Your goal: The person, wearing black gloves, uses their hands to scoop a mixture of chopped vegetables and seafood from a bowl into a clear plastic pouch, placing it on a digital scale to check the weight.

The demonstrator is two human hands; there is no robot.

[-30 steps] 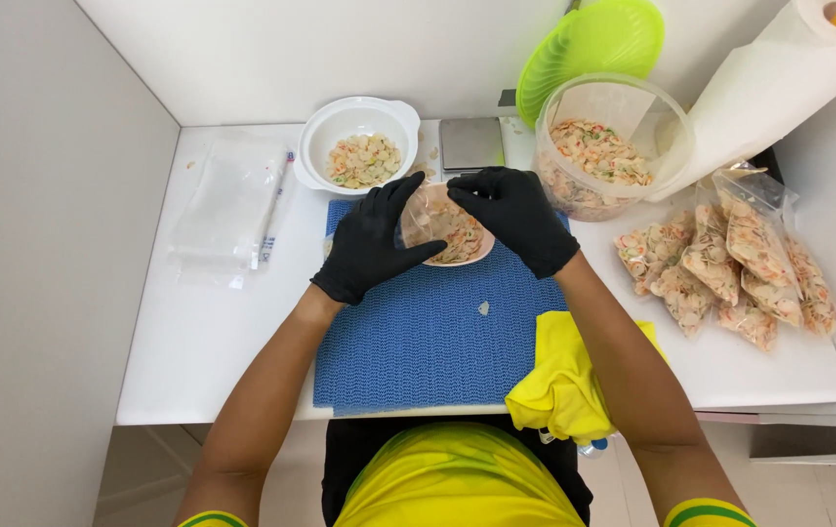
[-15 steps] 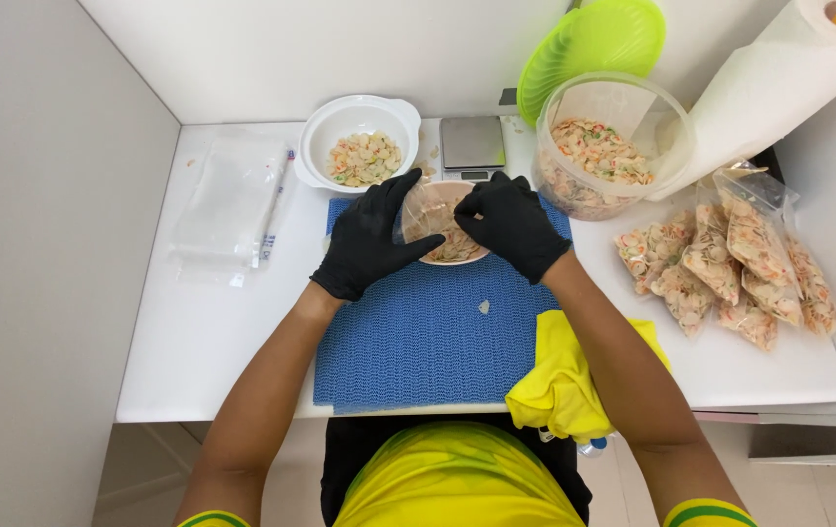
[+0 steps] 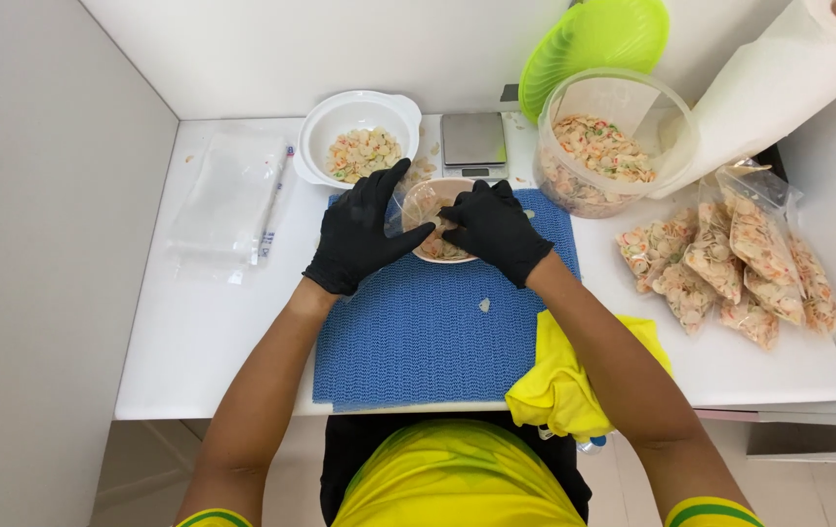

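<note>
Both hands wear black gloves and meet over a small beige bowl (image 3: 437,234) of chopped food, which stands at the 12 o'clock edge of the blue mat (image 3: 437,332). The left hand (image 3: 359,234) has its fingers spread and holds a clear plastic bag (image 3: 416,203) at the bowl's 10 o'clock side, while the right hand (image 3: 496,226) curls its fingers over the bowl's 3 o'clock rim. A white bowl (image 3: 354,146) is at 11 o'clock from them, a big clear tub (image 3: 603,146) at 2 o'clock, and filled bags (image 3: 730,263) lie at 3 o'clock.
</note>
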